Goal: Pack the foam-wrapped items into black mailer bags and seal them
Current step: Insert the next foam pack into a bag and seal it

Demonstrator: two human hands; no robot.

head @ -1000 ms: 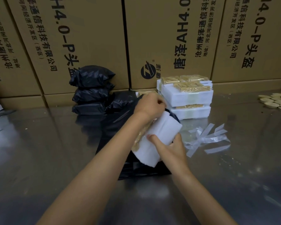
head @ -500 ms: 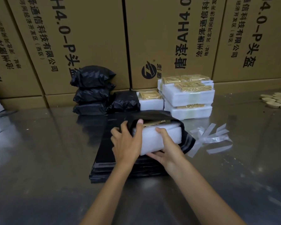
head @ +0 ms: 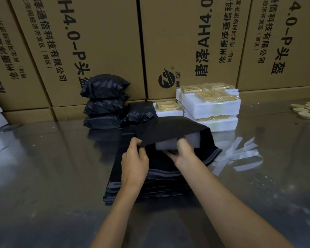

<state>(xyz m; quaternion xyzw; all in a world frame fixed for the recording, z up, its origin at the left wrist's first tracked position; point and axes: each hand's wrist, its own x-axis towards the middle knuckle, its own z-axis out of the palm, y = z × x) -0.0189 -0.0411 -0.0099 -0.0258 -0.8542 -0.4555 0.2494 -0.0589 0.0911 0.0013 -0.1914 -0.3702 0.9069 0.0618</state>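
A black mailer bag (head: 170, 129) lies open-mouthed on a stack of flat black mailer bags (head: 150, 185) at the table's middle. A white foam-wrapped item (head: 177, 141) sits mostly inside it, only its near edge showing. My left hand (head: 134, 158) pinches the upper lip of the bag at its left corner. My right hand (head: 183, 153) grips the near end of the foam item at the bag's mouth. Behind stand more foam-wrapped items (head: 209, 106) with gold parts on top.
Several filled black bags (head: 106, 101) are piled at the back left against big cardboard boxes (head: 100, 42). Peeled white strips (head: 238, 154) lie to the right of the bag. Pale round discs (head: 306, 110) sit far right. The steel table (head: 43, 176) is shiny.
The foam item has gone deeper into the bag, which now covers most of it. My left hand moved from the item's side to the bag's upper lip.
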